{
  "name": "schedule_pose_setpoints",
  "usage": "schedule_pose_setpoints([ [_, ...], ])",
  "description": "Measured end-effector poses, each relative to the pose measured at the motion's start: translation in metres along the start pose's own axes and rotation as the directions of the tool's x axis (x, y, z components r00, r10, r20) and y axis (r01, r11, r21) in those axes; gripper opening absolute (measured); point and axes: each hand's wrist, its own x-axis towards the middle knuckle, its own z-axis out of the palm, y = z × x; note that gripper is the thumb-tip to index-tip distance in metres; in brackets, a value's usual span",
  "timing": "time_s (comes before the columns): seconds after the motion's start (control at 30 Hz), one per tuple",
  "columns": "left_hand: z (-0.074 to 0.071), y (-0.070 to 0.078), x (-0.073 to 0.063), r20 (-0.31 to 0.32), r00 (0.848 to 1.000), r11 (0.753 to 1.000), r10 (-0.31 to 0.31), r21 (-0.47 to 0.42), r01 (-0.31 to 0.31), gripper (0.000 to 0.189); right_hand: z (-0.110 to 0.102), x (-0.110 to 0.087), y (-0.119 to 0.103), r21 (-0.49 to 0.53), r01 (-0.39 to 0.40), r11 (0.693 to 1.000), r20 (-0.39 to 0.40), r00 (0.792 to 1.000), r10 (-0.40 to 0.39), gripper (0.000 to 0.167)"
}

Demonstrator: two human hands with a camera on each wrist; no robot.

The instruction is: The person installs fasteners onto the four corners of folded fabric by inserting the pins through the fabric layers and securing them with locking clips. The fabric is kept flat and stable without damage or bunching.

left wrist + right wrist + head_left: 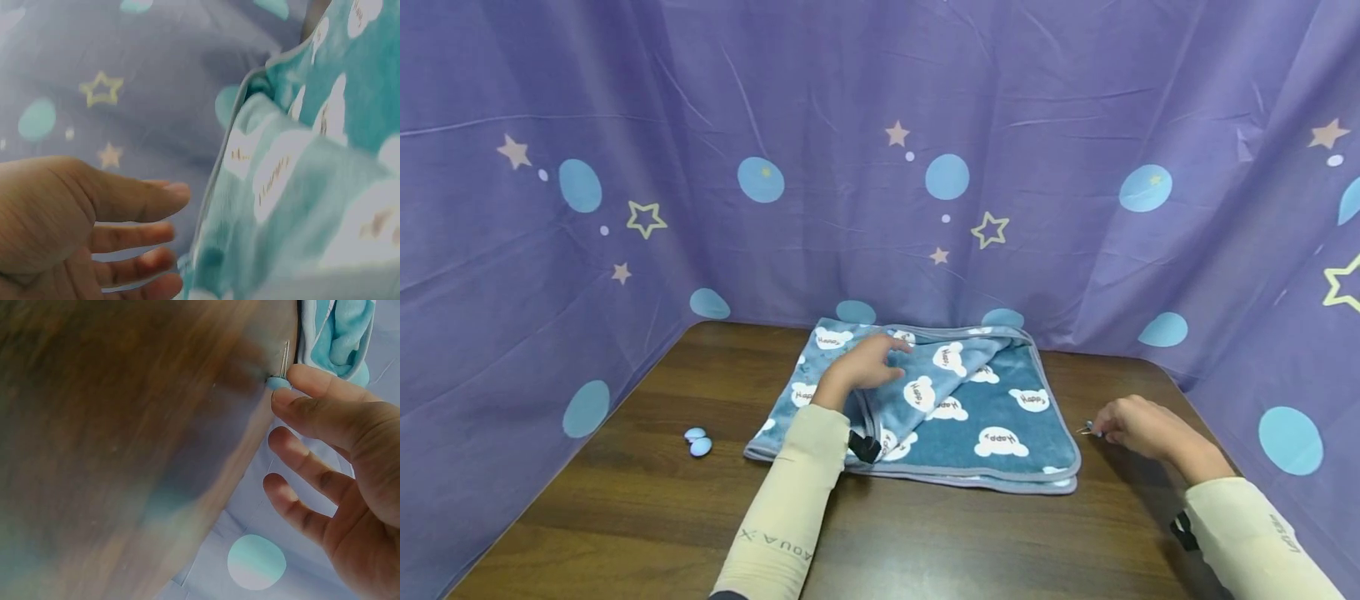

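A blue fleece blanket (1000, 421) printed with white bear heads lies folded on the table, its lighter layer (275, 187) turned back at an angle. My left hand (867, 362) is over this lighter layer with thumb and fingers spread apart and holds nothing; in the left wrist view the hand (106, 231) appears beside the blanket's grey edging. To the right of the blanket, my right hand (1142, 425) pinches a small pin with a blue head (279, 382) and thin metal prongs (285, 356) between thumb and index finger. The other fingers are apart from it.
Two small light-blue oval pieces (700, 447) lie on the brown wooden table (625, 500), left of the blanket. A purple curtain (850, 100) with stars and blue dots hangs behind the table and along both sides.
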Motion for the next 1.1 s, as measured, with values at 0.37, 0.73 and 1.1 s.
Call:
schedule_pose_setpoints([
  [0.37, 0.034, 0.064, 0.009, 0.182, 0.972, 0.984, 0.149, 0.068, -0.164, 0.040, -0.003, 0.007, -0.006, 0.038, -0.064, 0.997, 0.017, 0.998, 0.064, 0.030],
  [0.73, 0.079, 0.109, 0.009, 0.317, 0.897, 0.901, 0.309, 0.204, -0.383, 0.040, 0.002, 0.014, -0.007, -0.001, -0.086, 0.996, 0.036, 0.996, 0.086, 0.026],
  [1.1, 0.109, 0.124, 0.004, 0.410, 0.847, 0.850, 0.338, 0.254, -0.462, 0.048, 0.004, 0.017, -0.007, -0.032, -0.038, 0.999, 0.014, 0.999, 0.039, 0.032],
])
